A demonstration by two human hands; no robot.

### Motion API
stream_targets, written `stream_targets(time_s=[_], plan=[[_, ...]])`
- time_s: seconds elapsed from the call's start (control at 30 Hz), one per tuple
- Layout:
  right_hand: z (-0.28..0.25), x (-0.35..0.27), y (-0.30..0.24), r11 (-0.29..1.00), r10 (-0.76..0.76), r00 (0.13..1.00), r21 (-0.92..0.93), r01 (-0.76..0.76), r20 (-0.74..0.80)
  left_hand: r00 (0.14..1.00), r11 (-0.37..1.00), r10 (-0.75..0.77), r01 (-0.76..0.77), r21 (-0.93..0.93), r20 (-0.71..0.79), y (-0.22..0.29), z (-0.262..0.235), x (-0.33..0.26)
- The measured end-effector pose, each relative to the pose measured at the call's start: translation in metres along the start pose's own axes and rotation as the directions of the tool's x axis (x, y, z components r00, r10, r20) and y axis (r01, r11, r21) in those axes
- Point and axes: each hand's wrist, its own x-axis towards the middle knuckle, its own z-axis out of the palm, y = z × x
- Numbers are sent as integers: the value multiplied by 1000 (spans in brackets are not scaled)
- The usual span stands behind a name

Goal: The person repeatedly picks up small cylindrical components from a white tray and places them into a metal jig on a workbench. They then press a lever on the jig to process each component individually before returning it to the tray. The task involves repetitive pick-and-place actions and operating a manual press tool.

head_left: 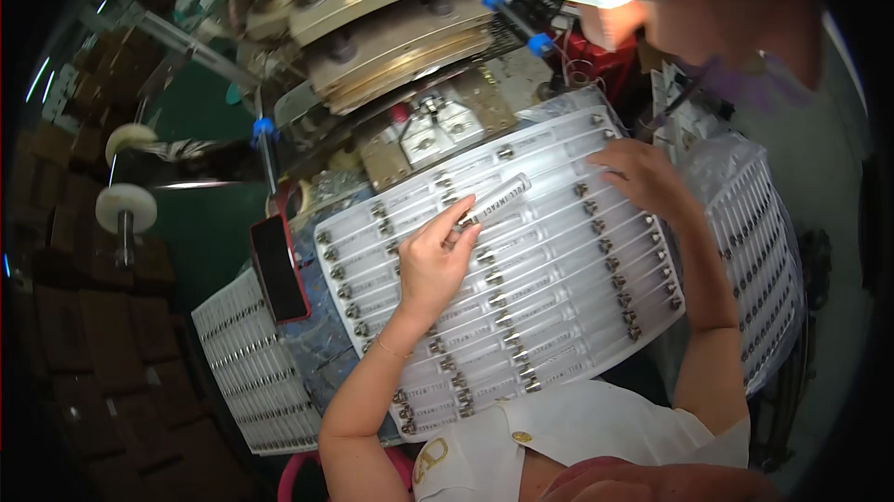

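Nearest the body, the clear plastic tray (559,316) lies across the lap and a patterned cloth (321,344), its rows filled with small clear tubes capped in metal. The left hand (433,264) comes up from the lower edge, wrist bent, fingers closed around one clear tube (494,199) by its lower end, holding it tilted just above the middle rows. The tube looks light, stiff and smooth, likely slippery and possibly brittle, so a pinch near the metal cap or mid-barrel seems safest. The right hand (643,176) rests flat and open on the tray's far right corner, steadying it. A red-cased phone (279,269) stands just left of the tray. More filled trays (247,372) lie to either side. Beyond rises a machine (391,27) of stacked metal plates.
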Motion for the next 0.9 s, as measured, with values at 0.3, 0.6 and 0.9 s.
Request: stream_targets(time_s=[0.3, 0.6, 0.9], plan=[[37, 1, 5, 973, -204, 976, -92, 211, 74, 953, 861, 236, -296, 413, 191, 3, 61, 65], [4, -12, 6, 857, 174, 981, 504, -108, -87, 894, 807, 430, -445, 389, 130, 0, -25, 26], [-3, 32, -25, 815, 254, 945, 571, -94, -207, 757, 437, 633, -524, 731, 164, 7, -30, 109]])
